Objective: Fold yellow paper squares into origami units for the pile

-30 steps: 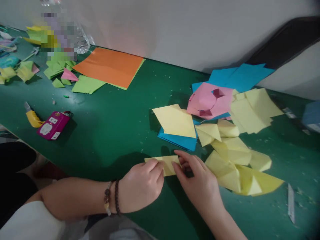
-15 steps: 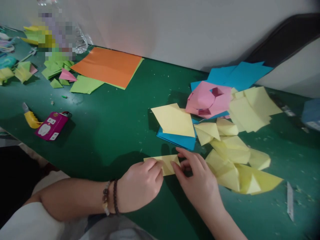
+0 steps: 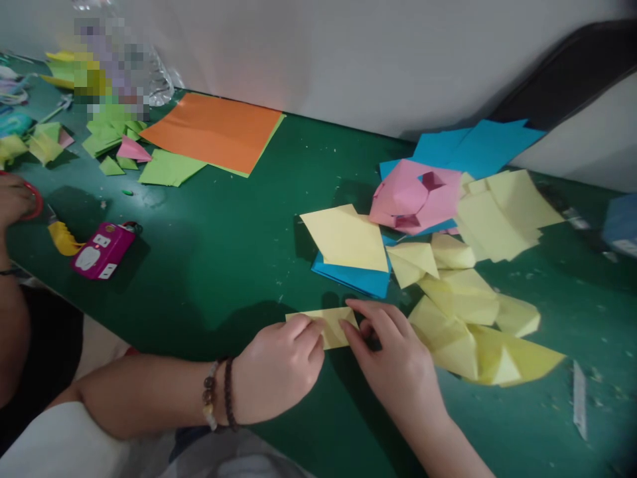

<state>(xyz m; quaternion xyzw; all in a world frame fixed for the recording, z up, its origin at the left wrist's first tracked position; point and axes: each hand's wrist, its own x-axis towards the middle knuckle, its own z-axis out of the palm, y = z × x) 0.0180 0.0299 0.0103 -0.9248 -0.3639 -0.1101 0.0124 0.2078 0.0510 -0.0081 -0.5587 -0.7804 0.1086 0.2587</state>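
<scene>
A pale yellow strip of folded paper (image 3: 334,326) lies on the green table in front of me. My left hand (image 3: 283,365) is closed on its left part, fingertips pressed down on it. At the strip's right end, my right hand (image 3: 393,352) pinches the edge between thumb and fingers. Just beyond are a yellow paper sheet (image 3: 346,239) and blue folded paper (image 3: 353,275) beneath it. To the right of my right hand lie several folded yellow paper pieces (image 3: 455,332).
A pink folded paper shape (image 3: 415,196), yellow sheets (image 3: 507,212) and blue sheets (image 3: 478,149) lie at the back right. Orange paper (image 3: 219,133) is by the wall. At left are a magenta box (image 3: 103,251), a yellow-handled cutter (image 3: 64,238) and another person's hand (image 3: 12,199) with red-handled scissors (image 3: 36,201).
Another person's hand and arm have come into view at the left edge with a red-handled tool. My own hands and the yellow paper stay nearly in place.
</scene>
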